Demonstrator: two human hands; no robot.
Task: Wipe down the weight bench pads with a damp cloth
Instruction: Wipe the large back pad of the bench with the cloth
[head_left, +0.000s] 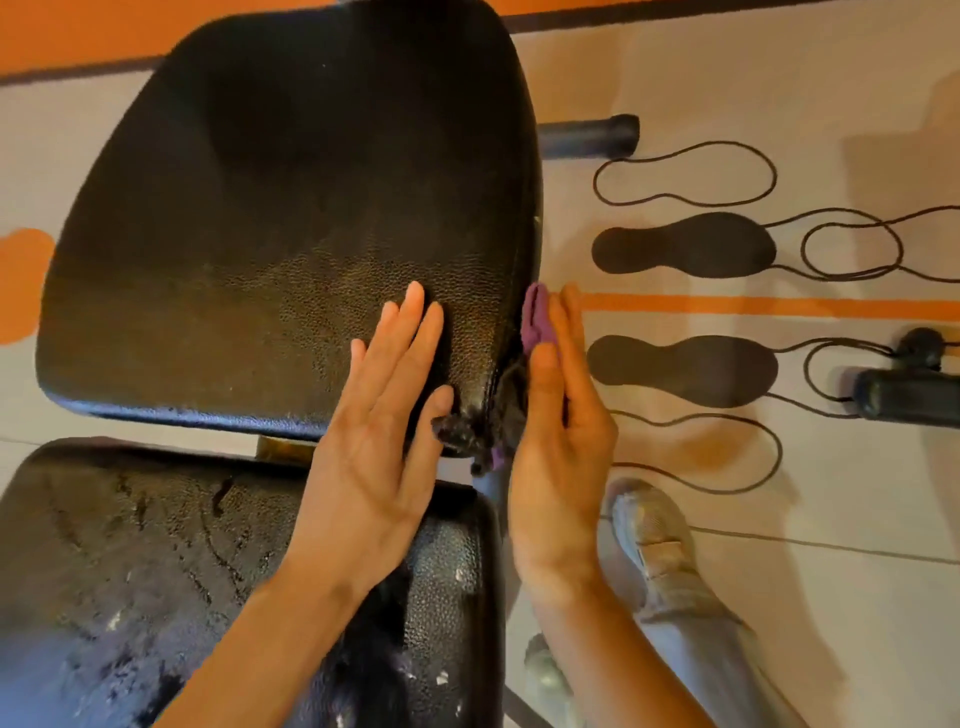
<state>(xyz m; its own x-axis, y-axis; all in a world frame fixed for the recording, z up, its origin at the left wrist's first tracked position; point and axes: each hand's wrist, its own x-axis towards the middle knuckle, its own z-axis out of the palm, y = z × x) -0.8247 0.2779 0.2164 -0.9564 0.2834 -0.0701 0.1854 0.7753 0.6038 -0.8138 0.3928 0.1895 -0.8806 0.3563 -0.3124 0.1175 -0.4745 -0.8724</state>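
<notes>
Against the right side edge of the upper bench pad (270, 218), the right hand (558, 441) presses a purple cloth (537, 322) with straight fingers. Left of it, the left hand (382, 415) lies flat, fingers extended, on the pad's top. The cracked lower pad (130, 571) sits beneath both wrists.

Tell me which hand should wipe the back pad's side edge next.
Right. The right hand already presses the purple cloth against the back pad at its right side edge. The left hand lies flat on the pad's top, holding no cloth.
</notes>
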